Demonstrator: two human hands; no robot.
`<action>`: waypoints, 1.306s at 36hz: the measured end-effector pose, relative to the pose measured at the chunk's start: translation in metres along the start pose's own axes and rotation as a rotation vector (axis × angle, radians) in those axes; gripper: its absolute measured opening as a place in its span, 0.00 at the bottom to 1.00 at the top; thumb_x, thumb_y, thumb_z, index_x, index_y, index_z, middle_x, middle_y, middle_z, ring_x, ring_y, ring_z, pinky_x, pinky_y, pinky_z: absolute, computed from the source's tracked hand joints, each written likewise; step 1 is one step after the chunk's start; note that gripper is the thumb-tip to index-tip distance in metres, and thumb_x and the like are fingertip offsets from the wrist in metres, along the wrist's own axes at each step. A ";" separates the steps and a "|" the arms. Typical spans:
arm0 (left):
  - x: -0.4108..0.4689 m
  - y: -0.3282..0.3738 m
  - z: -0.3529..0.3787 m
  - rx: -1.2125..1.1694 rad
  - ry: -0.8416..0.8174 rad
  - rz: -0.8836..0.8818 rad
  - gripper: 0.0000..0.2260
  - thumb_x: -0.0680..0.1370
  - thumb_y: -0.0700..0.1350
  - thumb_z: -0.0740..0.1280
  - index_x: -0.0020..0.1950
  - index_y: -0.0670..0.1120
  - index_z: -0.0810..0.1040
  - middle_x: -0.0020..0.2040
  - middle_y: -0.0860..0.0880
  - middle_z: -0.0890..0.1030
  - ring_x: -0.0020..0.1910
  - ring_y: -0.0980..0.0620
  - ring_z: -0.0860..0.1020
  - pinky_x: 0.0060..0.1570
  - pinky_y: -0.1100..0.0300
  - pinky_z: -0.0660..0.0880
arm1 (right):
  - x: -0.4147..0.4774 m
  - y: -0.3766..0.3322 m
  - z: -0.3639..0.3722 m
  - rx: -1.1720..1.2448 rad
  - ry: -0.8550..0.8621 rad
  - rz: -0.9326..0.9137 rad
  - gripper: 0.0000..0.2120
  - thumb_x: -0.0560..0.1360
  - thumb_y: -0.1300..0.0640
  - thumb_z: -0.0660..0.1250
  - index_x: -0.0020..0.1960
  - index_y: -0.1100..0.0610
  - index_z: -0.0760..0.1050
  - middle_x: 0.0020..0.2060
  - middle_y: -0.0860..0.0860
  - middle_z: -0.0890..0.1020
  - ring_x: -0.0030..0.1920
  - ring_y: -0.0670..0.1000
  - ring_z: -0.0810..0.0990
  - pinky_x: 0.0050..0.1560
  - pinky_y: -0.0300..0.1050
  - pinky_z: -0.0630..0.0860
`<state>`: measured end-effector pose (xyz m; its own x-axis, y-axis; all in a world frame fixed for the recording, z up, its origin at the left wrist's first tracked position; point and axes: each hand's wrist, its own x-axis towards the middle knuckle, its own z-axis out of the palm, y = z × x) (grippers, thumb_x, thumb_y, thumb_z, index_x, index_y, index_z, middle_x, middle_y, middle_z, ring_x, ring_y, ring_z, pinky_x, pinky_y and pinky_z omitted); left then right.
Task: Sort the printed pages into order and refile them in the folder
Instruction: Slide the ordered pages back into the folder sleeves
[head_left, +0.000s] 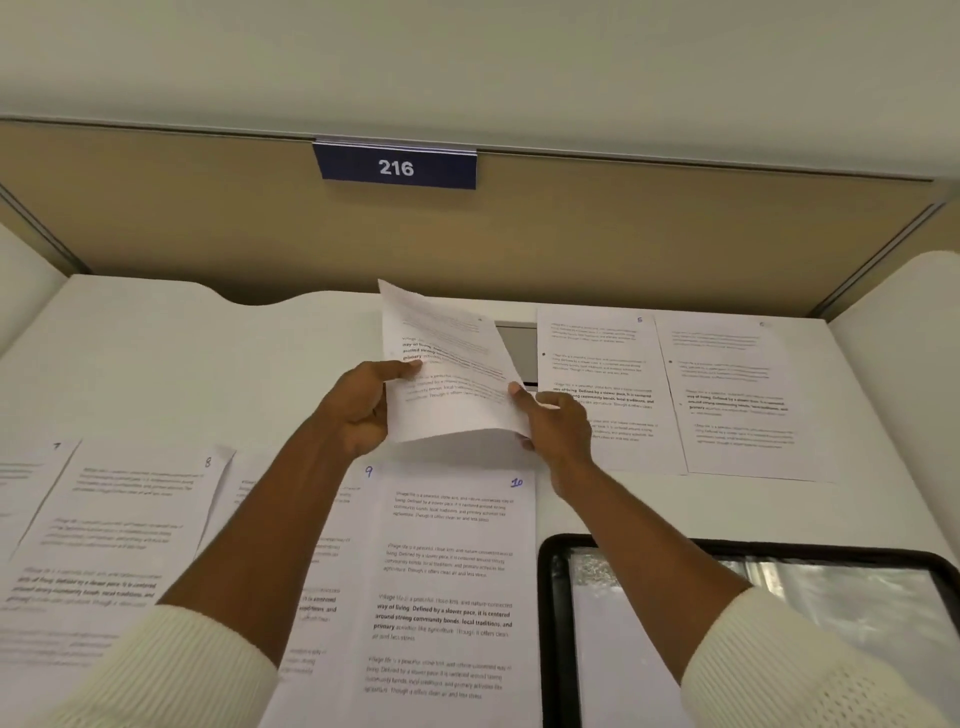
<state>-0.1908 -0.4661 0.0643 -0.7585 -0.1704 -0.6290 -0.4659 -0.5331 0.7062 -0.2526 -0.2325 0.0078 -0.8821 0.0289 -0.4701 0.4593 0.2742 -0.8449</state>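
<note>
Item 1. White printed paper sheet (452, 384): was held off the desk at centre, bowed, its far corner tipped up toward the partition. Whether it was one leaf or several could not be told.

Item 2. Left hand (361, 410): gripped the sheet's left edge, thumb on top and fingers curled beneath.

Item 3. Right hand (558, 426): pinched the sheet's lower right edge.

Item 4. White flat-topped desk (156, 353): the far left was bare from the back edge down to the near row of pages.

Item 5. Near row, lying flat: page marked 7 (26, 493) was cut by the left frame edge, page marked 8 (119, 519) overlapped it, page marked 9 (332, 571) was partly under the left arm, and page marked 10 (452, 571) overlapped its right side.

Item 6. Far row, right: page marked 5 (602, 374) had an unreadably numbered page (737, 395) touching its right edge.

Item 7. Black-rimmed folder with clear plastic sleeve (553, 649): lay at near right, just beside page 10.

Item 8. Tan partition panel (519, 234): bore a blue plate reading 216 (396, 167).
</note>
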 end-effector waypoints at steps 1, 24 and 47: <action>-0.006 -0.001 0.000 -0.008 -0.028 0.014 0.17 0.80 0.37 0.70 0.69 0.45 0.79 0.62 0.42 0.86 0.61 0.39 0.84 0.64 0.41 0.80 | 0.000 -0.002 -0.003 0.136 -0.073 0.070 0.24 0.71 0.39 0.80 0.54 0.57 0.81 0.52 0.53 0.87 0.49 0.57 0.88 0.53 0.58 0.85; -0.091 -0.113 0.043 0.457 -0.048 0.190 0.13 0.76 0.39 0.79 0.60 0.45 0.86 0.52 0.48 0.89 0.49 0.46 0.88 0.51 0.48 0.85 | -0.124 0.071 -0.155 0.156 -0.328 0.005 0.21 0.71 0.62 0.80 0.64 0.60 0.82 0.57 0.54 0.87 0.57 0.57 0.87 0.59 0.59 0.83; -0.194 -0.278 0.210 0.687 -0.041 0.215 0.13 0.76 0.43 0.79 0.60 0.51 0.87 0.53 0.54 0.89 0.49 0.51 0.88 0.55 0.46 0.85 | -0.123 0.133 -0.399 0.177 -0.234 -0.060 0.19 0.71 0.66 0.80 0.60 0.61 0.80 0.46 0.65 0.85 0.49 0.59 0.88 0.49 0.53 0.83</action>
<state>-0.0099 -0.1105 0.0588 -0.8760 -0.1746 -0.4496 -0.4752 0.1525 0.8666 -0.1248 0.1834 0.0553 -0.8697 -0.2104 -0.4464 0.4360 0.0960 -0.8948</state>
